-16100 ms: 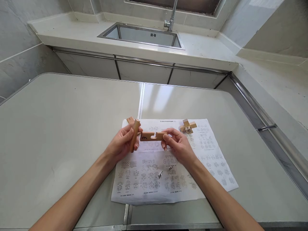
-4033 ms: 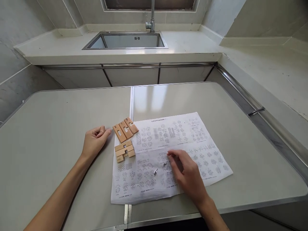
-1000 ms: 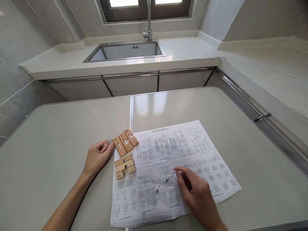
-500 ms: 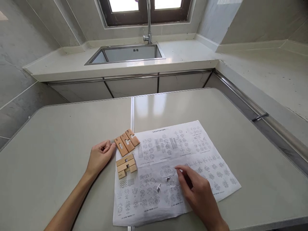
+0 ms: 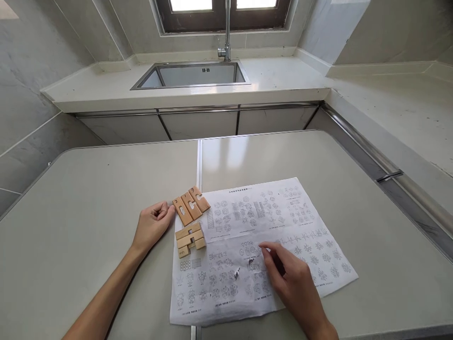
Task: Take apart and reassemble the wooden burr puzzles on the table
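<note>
Both hands have set down the wooden puzzle pieces they held up earlier, and over the last second little has shifted but our own viewpoint. Our left hand (image 5: 154,226) rests empty on the table (image 5: 88,189), fingers loosely curled inward. Its fingertips are just beside the three numbered slats (image 5: 191,206); we cannot tell whether they touch the nearest one. Those slats lie flat, side by side, at the upper left corner of the instruction sheet (image 5: 290,222). Just below them three notched bars (image 5: 190,237) sit packed against one another at the sheet's left edge. Our right hand (image 5: 293,288) lies on the sheet near its middle, index finger stretched out with its tip on a printed diagram, the other fingers tucked under, pinching nothing. We judge the slats and bars light, stiff, smooth and hard to break. Each is best taken by its long sides between thumb and forefinger, clear of the notches. The sheet looks thin, limp and creased, so it would slide or tear easily. A sink (image 5: 191,75) lies well beyond the table.
</note>
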The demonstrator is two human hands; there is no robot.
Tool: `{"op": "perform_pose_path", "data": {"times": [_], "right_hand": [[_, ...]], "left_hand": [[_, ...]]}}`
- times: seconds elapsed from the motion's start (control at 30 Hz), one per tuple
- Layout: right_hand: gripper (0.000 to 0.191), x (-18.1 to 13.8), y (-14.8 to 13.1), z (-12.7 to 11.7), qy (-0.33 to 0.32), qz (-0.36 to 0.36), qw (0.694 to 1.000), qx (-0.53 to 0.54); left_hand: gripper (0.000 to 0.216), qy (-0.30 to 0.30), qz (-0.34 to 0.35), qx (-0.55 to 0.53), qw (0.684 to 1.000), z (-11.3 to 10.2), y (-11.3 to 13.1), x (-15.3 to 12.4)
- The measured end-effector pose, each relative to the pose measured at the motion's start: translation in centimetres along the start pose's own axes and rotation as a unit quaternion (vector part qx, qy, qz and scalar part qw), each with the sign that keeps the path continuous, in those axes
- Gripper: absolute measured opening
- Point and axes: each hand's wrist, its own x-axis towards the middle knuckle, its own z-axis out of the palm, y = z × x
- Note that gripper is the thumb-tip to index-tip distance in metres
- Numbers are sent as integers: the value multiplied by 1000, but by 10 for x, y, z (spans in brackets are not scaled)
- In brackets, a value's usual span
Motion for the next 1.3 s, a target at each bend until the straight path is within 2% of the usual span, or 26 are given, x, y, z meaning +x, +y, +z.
{"op": "perform_pose_path", "data": {"times": [0.47, 1.3], "right_hand": [[25, 0, 1, 0, -14, 3, 1000, 19], [31, 3, -5, 0, 19, -1, 1000, 2]], "left_hand": [[46, 1, -2, 4, 1000, 1, 1, 0], [47, -1, -6, 14, 1000, -1, 5, 0]]}}
